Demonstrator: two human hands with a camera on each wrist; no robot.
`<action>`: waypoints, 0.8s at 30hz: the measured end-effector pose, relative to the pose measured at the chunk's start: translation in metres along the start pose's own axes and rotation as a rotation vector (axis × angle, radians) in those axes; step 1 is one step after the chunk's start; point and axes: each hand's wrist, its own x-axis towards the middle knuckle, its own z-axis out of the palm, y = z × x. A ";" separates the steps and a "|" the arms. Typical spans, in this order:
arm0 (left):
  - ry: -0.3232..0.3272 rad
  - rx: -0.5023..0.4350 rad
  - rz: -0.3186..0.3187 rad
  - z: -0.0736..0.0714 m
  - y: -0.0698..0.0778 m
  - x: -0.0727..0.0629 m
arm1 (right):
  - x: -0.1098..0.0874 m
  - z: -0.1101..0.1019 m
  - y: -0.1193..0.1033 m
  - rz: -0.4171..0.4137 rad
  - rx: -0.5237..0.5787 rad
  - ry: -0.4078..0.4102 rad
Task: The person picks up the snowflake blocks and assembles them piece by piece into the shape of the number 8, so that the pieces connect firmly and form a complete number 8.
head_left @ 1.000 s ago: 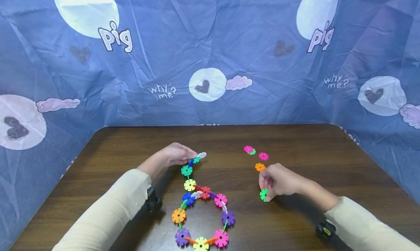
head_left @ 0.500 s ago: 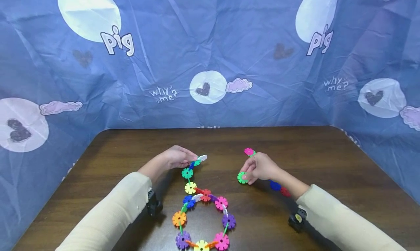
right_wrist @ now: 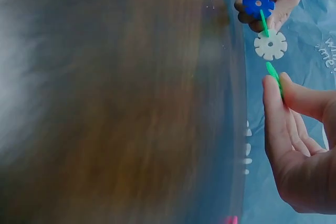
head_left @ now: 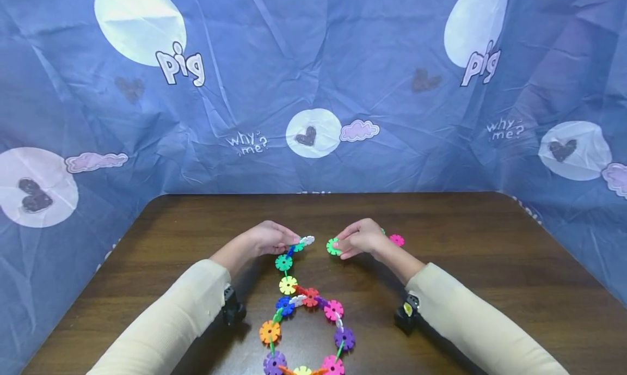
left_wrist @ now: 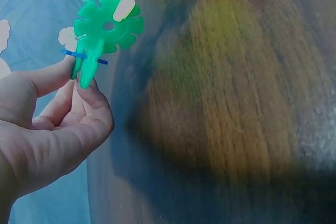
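Observation:
In the head view my left hand (head_left: 269, 238) pinches the upper end of a chain of notched plastic discs, close to a teal-green disc (head_left: 283, 263). A white disc (head_left: 308, 240) sticks out to the right at the chain's tip. My right hand (head_left: 361, 239) holds a loose bright green notched disc (head_left: 333, 247) between thumb and fingers, a small gap from the white one. The right wrist view has that green disc (right_wrist: 274, 80) edge-on, just below the white disc (right_wrist: 271, 45). Further down, the chain joins a ring of coloured discs, including a red disc (head_left: 310, 297).
A loose pink disc (head_left: 397, 240) lies beyond the right forearm, with a bit of green beside it. The ring reaches the bottom of the head view, with a purple disc (head_left: 345, 338) on its right side. A blue printed cloth (head_left: 313, 168) hangs behind the brown table (head_left: 465, 228).
My right hand has carried the bright green disc left and away from me, up close to the chain's white tip. My left hand keeps its hold on the chain.

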 end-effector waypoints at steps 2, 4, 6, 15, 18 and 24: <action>-0.003 0.001 -0.005 0.001 0.000 0.000 | 0.005 0.003 -0.001 0.005 0.042 0.005; -0.008 0.000 -0.005 0.001 0.001 0.000 | 0.009 0.005 -0.002 0.015 0.082 0.018; -0.013 -0.002 -0.004 0.002 0.002 0.000 | 0.012 0.007 -0.003 0.023 0.110 0.029; -0.026 0.001 -0.005 0.005 0.004 0.000 | 0.016 0.014 -0.005 0.034 0.157 0.024; -0.027 -0.006 -0.001 0.008 0.004 0.001 | 0.016 0.015 -0.005 0.029 0.153 0.014; 0.039 -0.025 0.020 0.014 0.006 0.002 | 0.018 0.019 -0.008 0.048 0.163 0.024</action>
